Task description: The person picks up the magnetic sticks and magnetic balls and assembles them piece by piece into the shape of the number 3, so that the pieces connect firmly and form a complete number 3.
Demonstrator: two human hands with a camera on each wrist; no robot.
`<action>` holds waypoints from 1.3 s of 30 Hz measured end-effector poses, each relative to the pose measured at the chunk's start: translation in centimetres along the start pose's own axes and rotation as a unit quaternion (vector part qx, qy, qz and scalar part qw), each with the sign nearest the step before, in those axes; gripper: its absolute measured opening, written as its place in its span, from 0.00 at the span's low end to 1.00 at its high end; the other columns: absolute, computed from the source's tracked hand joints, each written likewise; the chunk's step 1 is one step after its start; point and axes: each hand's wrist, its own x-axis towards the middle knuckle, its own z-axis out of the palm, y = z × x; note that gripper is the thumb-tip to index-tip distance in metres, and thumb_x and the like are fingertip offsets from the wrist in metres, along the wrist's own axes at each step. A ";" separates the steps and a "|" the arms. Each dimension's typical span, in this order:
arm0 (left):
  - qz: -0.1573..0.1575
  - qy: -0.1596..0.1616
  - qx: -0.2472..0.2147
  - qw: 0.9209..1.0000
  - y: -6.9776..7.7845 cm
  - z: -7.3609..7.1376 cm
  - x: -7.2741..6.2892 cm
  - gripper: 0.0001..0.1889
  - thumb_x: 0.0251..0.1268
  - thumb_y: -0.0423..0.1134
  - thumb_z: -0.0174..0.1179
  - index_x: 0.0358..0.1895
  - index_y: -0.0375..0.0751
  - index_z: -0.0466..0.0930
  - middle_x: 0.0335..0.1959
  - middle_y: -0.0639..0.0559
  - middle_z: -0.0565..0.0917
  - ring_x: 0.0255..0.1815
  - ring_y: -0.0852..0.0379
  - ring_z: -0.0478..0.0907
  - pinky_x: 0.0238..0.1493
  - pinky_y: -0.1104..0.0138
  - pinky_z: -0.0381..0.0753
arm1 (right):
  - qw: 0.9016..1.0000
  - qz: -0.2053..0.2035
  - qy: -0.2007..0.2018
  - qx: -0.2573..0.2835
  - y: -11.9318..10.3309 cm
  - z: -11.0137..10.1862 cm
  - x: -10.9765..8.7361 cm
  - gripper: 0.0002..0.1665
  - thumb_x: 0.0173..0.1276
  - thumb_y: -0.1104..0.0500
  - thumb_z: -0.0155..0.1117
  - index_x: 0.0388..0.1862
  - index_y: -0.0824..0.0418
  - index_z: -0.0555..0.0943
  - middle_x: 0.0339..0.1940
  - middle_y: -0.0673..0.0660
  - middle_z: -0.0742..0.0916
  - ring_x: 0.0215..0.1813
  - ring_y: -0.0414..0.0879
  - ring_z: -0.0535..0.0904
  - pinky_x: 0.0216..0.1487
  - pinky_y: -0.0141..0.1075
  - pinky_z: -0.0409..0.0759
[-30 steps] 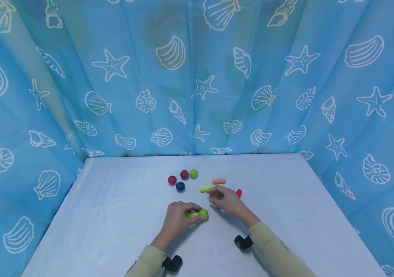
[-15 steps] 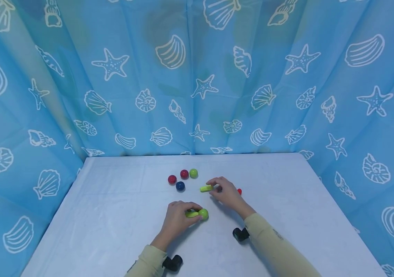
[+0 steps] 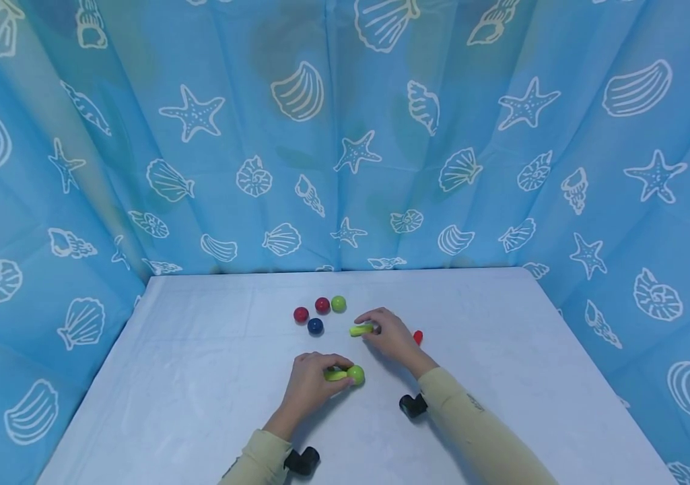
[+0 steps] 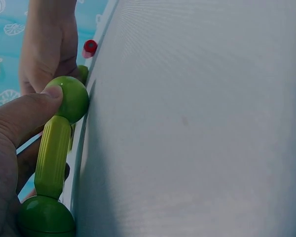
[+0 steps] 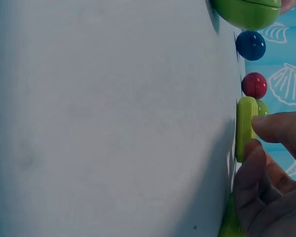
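My left hand point(image 3: 314, 378) grips a ridged yellow-green rod point(image 4: 53, 158) with a green ball point(image 4: 69, 98) at one end and another green ball point(image 4: 47, 217) at the other. The thumb lies against the first ball. In the head view the near-end ball is hidden by the hand. Farther right, my right hand point(image 3: 392, 337) pinches a second yellow-green rod point(image 5: 246, 129) between thumb and fingers. That rod lies on or just above the white table; I cannot tell which.
Beyond the hands sit a dark blue ball point(image 3: 316, 327), two red balls point(image 3: 301, 314) and a green ball point(image 3: 338, 304). A red rod point(image 3: 419, 337) lies beside the right hand. Another green ridged piece point(image 5: 231, 219) is partly hidden in the right wrist view. Blue curtains surround the white table point(image 3: 199, 350).
My right hand has moved a little left and away from me, its thumb and fingers coming to the yellow-green rod. It now hides the orange rod. The left hand has stayed still.
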 end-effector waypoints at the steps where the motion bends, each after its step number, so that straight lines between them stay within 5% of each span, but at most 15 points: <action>1: 0.003 0.002 0.002 1.000 0.0 0.0 0.0 0.13 0.59 0.51 0.74 0.47 0.58 0.89 0.42 0.67 0.89 0.44 0.60 0.80 0.64 0.45 0.68 | 1.000 -0.002 -0.002 -0.006 0.0 0.0 0.1 0.16 0.68 0.60 0.71 0.52 0.45 0.86 0.56 0.51 0.83 0.52 0.47 0.79 0.57 0.44 0.81; 10: -0.004 0.000 -0.001 1.000 0.1 0.0 0.0 0.13 0.59 0.50 0.74 0.47 0.59 0.89 0.42 0.67 0.89 0.44 0.60 0.80 0.65 0.45 0.67 | 0.998 -0.005 -0.010 -0.059 -0.3 0.1 0.4 0.14 0.67 0.61 0.72 0.48 0.45 0.88 0.47 0.46 0.87 0.57 0.48 0.80 0.63 0.49 0.77; 39: -0.004 0.004 -0.011 1.000 0.0 0.1 0.1 0.12 0.59 0.50 0.74 0.46 0.59 0.89 0.41 0.67 0.89 0.44 0.61 0.80 0.65 0.44 0.67 | 0.991 0.029 -0.086 -0.098 -1.6 -0.2 -0.7 0.24 0.67 0.55 0.73 0.62 0.42 0.84 0.44 0.50 0.86 0.45 0.46 0.82 0.47 0.42 0.83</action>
